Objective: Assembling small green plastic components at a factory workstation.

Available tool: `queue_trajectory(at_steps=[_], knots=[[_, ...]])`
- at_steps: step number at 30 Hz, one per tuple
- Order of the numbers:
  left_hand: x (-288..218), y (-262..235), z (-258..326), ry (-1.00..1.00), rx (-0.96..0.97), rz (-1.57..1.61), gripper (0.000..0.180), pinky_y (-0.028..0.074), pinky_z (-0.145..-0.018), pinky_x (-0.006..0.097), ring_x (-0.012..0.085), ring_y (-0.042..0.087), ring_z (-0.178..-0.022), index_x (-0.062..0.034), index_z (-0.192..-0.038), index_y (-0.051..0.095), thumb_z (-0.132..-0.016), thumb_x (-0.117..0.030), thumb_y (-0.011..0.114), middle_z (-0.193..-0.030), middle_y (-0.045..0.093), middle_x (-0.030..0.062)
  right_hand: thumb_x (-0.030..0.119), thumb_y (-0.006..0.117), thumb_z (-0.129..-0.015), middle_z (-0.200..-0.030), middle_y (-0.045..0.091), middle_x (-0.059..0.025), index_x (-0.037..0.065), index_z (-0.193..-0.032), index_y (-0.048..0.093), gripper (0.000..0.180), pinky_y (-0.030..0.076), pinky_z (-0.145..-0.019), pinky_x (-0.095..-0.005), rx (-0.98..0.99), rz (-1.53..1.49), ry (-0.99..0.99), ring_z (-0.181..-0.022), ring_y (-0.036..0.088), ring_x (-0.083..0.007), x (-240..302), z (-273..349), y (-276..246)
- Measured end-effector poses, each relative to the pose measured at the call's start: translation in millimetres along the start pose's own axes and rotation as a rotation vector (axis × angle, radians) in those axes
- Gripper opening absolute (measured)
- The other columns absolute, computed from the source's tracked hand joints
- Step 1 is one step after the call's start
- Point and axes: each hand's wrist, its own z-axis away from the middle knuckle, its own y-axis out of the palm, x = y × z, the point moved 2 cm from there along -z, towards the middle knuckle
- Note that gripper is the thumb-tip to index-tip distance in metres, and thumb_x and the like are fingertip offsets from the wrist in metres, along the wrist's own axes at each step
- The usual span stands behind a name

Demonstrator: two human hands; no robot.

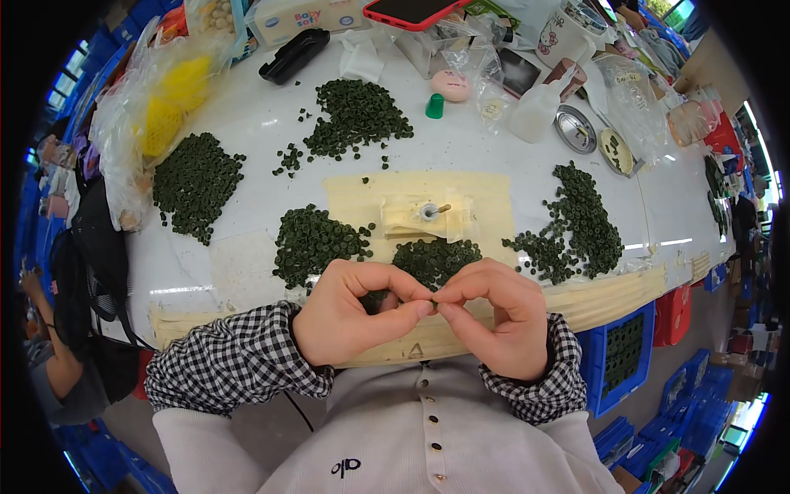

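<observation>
Close to the table's front edge, my left hand (360, 309) and my right hand (499, 315) meet fingertip to fingertip. Both pinch a tiny dark green piece (434, 304), mostly hidden by the fingers. It looks like the small round dark green parts heaped around. One heap (436, 259) lies just beyond my fingers, and another heap (313, 243) is beside my left hand. Past them, a small fixture with a metal pin (436, 211) is taped down on a yellowish taped patch (350, 193). A larger heap (583, 222) spreads to the right of my right hand.
Further heaps of green parts lie at left (197, 185) and far centre (354, 119). A black case (295, 55), a red-edged phone (411, 10), a green thimble-like cap (434, 105) and a round tin (575, 128) stand at the back. A blue crate (592, 354) sits below the right edge.
</observation>
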Motion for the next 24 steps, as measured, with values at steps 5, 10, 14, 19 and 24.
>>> queue_trajectory(at_steps=[5, 10, 14, 19, 24], knots=[[-2, 1, 2, -0.016, -0.014, -0.011, 0.008, 0.038, -0.056, 0.019, 0.0026, 0.044, -0.061, 0.0018, -0.085, 0.065, -0.079, -0.003, 0.065, -0.072, 0.06, -0.0008, -0.006, 0.063, -0.073, -0.082, 0.063, -0.0098, 0.0, -0.087, 0.065, 0.016, 0.05, -0.066, -0.0253, -0.021, -0.053, 0.062, -0.071, 0.062, -0.0164, 0, 1, 2], [4, 1, 2, 0.06, -0.036, -0.005, 0.009, 0.036, -0.051, 0.017, 0.0002, 0.044, -0.057, 0.0019, -0.084, 0.066, -0.078, -0.004, 0.065, -0.071, 0.061, -0.0023, -0.005, 0.063, -0.072, -0.081, 0.063, -0.0094, 0.0, -0.087, 0.065, 0.016, 0.05, -0.065, -0.0254, -0.021, -0.033, 0.031, -0.072, 0.062, -0.0164, 0, 1, 5], [3, 0, 2, 0.047, -0.026, 0.016, 0.009, 0.037, -0.052, 0.017, 0.0004, 0.045, -0.058, 0.0022, -0.085, 0.066, -0.08, -0.005, 0.065, -0.073, 0.063, -0.0011, -0.006, 0.063, -0.073, -0.082, 0.064, -0.0095, 0.0, -0.087, 0.064, 0.016, 0.05, -0.065, -0.0255, -0.037, -0.036, 0.04, -0.072, 0.062, -0.0166, 0, 1, 5], [-4, -2, 7, -0.198, -0.106, 0.279, 0.014, 0.036, -0.051, 0.016, -0.0002, 0.044, -0.056, 0.0006, -0.093, 0.064, -0.086, -0.01, 0.06, -0.08, 0.066, 0.0028, -0.004, 0.066, -0.073, -0.081, 0.063, -0.0097, 0.0, -0.087, 0.064, 0.015, 0.049, -0.063, -0.0258, -0.087, 0.112, 0.006, -0.071, 0.061, -0.018, 9, -4, -2], [-6, -23, 28, -0.316, -0.311, 0.482, 0.007, 0.028, -0.044, 0.016, 0.0011, 0.034, -0.048, -0.0035, -0.091, 0.058, -0.09, -0.009, 0.054, -0.077, 0.064, 0.0064, 0.0, 0.07, -0.07, -0.076, 0.059, -0.0079, 0.002, -0.082, 0.063, 0.013, 0.046, -0.06, -0.0299, 0.004, 0.413, -0.094, -0.068, 0.056, -0.0226, 4, -2, -11]])
